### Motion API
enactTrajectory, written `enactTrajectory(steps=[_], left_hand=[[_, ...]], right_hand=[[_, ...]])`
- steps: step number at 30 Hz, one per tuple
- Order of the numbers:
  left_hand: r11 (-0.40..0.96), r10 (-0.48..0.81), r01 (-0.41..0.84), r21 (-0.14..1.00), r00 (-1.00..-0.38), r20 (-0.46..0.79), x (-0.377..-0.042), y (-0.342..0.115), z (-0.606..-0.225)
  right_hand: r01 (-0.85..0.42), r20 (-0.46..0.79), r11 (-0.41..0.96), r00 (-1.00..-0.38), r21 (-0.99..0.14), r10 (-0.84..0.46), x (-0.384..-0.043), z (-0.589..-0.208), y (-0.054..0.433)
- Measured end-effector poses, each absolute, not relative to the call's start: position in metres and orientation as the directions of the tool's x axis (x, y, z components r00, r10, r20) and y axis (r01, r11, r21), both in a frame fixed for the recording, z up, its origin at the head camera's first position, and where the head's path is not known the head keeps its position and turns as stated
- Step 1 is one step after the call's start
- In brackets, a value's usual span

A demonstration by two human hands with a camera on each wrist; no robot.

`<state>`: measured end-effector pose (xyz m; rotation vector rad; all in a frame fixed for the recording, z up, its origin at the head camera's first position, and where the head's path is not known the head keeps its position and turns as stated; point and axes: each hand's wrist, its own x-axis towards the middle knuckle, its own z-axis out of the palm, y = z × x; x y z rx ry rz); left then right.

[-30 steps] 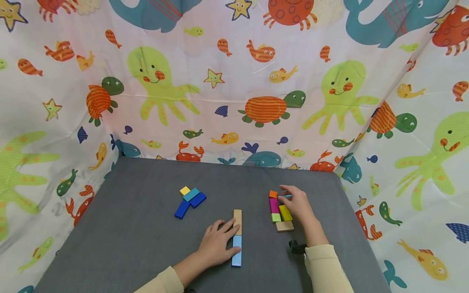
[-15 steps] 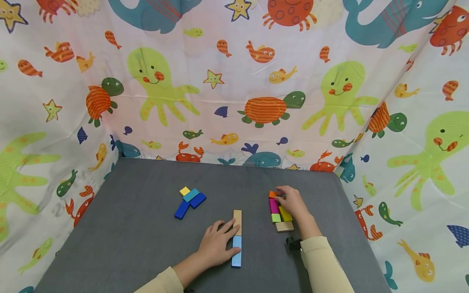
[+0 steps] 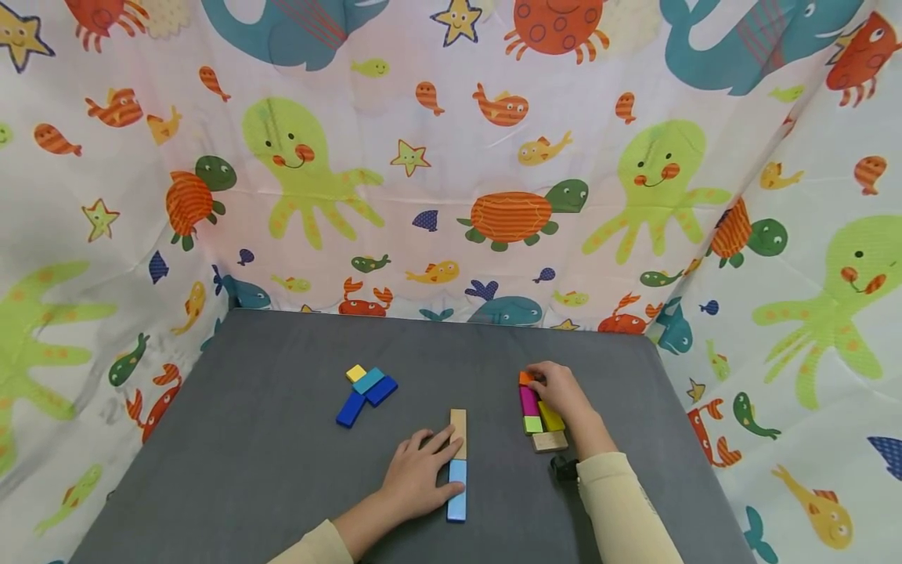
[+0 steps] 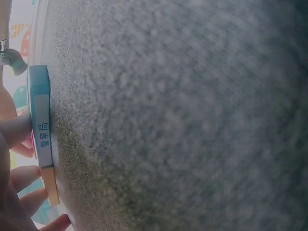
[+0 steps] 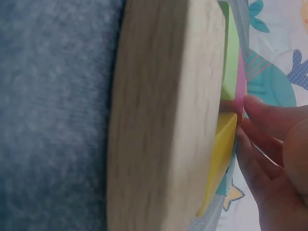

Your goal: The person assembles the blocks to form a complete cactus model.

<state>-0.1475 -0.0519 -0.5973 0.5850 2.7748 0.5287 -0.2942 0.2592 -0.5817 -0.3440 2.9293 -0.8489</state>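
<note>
On the grey table (image 3: pixel 282 470), the left hand (image 3: pixel 419 475) lies with its fingers spread, touching the light blue block (image 3: pixel 458 472) and the long wooden block (image 3: pixel 459 424) at its far end. The right hand (image 3: pixel 560 389) has its fingers bent just beside the orange block (image 3: pixel 524 378); whether they pinch something I cannot tell, because the hand hides it. Nearer stand the magenta block (image 3: pixel 529 402), lime block (image 3: pixel 532 425), yellow block (image 3: pixel 552 418) and short wooden block (image 3: pixel 550 442). Farther left, 4 blocks (image 3: pixel 369 381) lie together.
</note>
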Motion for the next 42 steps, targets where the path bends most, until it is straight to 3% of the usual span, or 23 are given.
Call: enactTrajectory(steps=[24,35,42], left_hand=[[0.846,0.438,0.343,0.408,-0.884,-0.164,-0.15,-0.051,-0.594],[0.846,0.441,0.352,0.399,-0.884,-0.154,-0.148,-0.053,-0.597],[0.852,0.433,0.343,0.396,-0.887,-0.163,-0.147,-0.052,-0.598]], right_hand=[[-0.208,-0.076,0.853,-0.958,-0.479,-0.276,-0.305,-0.571,0.262],[-0.225,-0.059,0.877,-0.96,-0.425,-0.275,-0.31,-0.58,0.256],[-0.238,0.024,0.878,-0.968,-0.415,-0.251,-0.304,-0.576,0.252]])
